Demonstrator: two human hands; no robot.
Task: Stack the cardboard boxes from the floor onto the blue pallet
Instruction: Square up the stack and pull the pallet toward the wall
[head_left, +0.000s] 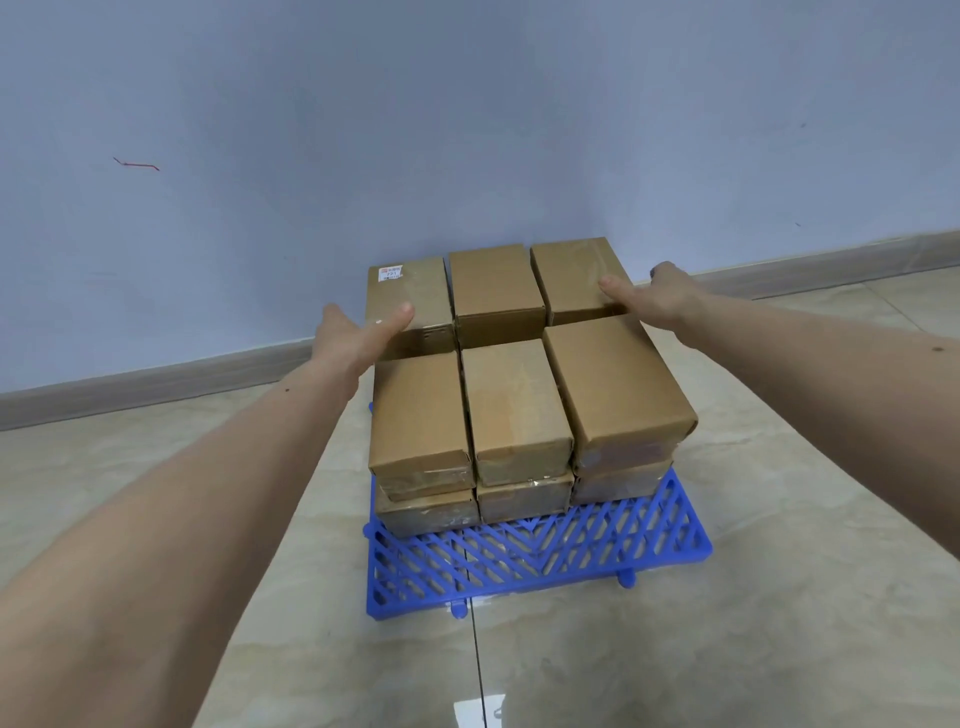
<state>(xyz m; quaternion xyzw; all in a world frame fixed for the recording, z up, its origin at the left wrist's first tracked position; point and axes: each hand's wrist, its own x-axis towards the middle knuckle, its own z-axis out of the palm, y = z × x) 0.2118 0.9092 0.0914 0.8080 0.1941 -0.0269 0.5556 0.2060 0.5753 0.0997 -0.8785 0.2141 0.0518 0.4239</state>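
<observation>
Several brown cardboard boxes stand in two layers on the blue pallet (535, 556), in two rows of three. My left hand (358, 330) reaches to the far-left box (408, 291), which bears a small label; the thumb lies on its top and the palm is at its left side. My right hand (652, 296) presses the far-right box (576, 275), thumb on top and fingers round its right side. The near-right top box (615, 384) sits skewed, overhanging the one below it.
The pallet's front strip is bare lattice. Pale tiled floor (727, 649) surrounds it on all sides. A blue-grey wall with a grey skirting board (156, 384) runs just behind the stack. No loose boxes show on the floor.
</observation>
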